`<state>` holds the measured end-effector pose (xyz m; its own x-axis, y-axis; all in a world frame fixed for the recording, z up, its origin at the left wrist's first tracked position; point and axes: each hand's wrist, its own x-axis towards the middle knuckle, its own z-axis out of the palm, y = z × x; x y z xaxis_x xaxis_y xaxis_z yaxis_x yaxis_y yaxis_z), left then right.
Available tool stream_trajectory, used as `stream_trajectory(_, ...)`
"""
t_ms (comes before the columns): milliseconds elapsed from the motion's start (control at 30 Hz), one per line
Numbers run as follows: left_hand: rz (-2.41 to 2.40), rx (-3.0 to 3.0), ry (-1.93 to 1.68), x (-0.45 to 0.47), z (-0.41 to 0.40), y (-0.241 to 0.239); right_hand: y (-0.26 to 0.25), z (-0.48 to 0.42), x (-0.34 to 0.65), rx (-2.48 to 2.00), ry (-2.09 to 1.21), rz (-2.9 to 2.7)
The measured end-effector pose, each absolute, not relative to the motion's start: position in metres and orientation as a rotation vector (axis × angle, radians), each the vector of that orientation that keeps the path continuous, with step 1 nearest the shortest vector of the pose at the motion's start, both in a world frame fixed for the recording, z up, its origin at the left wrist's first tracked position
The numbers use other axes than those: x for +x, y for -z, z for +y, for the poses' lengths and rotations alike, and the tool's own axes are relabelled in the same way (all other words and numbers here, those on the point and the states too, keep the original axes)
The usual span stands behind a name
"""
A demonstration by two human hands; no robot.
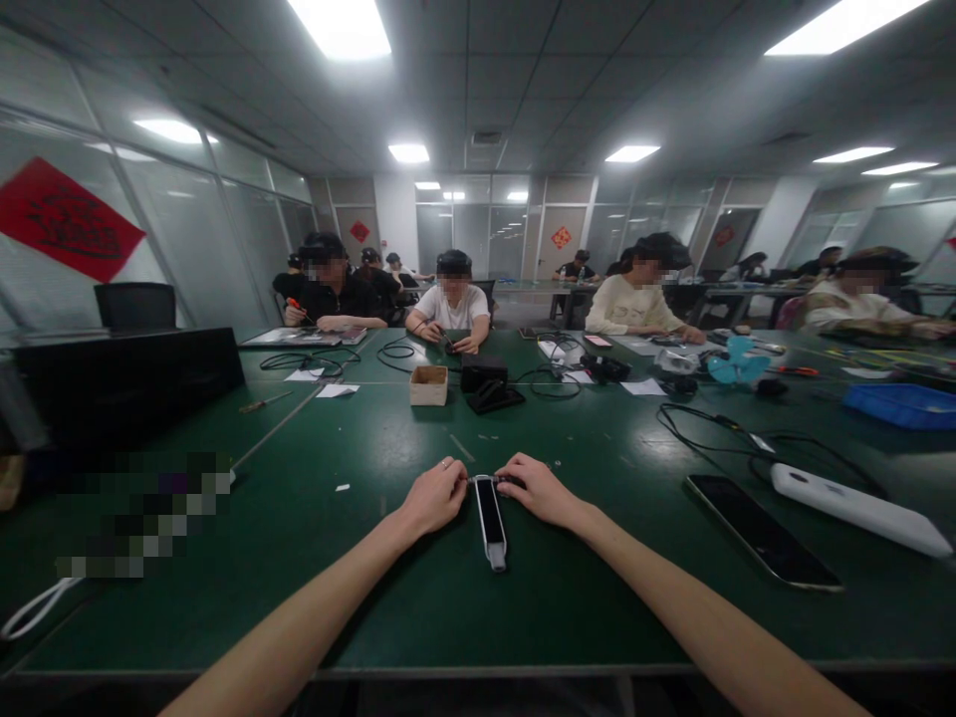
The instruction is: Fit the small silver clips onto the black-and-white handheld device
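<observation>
Left hand (435,495) is at 10 o'clock from the white-framed device (490,516), fingertips looking clamped on its top end. Device lies flat on the green table (299,468), tail toward 6. Seems like the step's just working that top end, so next move probably wants steady, even fingers. Right hand (544,490) at 2 o'clock, same pinch. Phone (762,533), 3 o'clock.

Bare forearms rise from the bottom edge, the left forearm (306,609) from lower left, the right forearm (672,588) from lower right, converging at centre. There the left hand (433,496) and right hand (541,490) face each other, just apart, fingers bent inward; fingertip closure is too small to tell.
</observation>
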<state>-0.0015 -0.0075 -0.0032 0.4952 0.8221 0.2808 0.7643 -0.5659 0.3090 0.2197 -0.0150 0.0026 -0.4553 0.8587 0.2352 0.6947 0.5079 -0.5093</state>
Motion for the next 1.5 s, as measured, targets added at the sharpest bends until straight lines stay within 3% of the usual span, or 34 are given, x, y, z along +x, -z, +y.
stream_trajectory(433,1.384,2.574,-0.567,-0.002,-0.007,0.001,-0.036,0.001,0.275,-1.431,-0.060,-2.319)
stream_trajectory(767,1.407,2.560,-0.516,-0.001,-0.010,-0.004,-0.038,-0.007,0.284,-1.681,-0.798,-2.502)
stream_trajectory(1500,1.380,2.614,-0.570,0.000,-0.010,-0.001,-0.013,-0.009,0.231,-1.359,-0.515,-2.174)
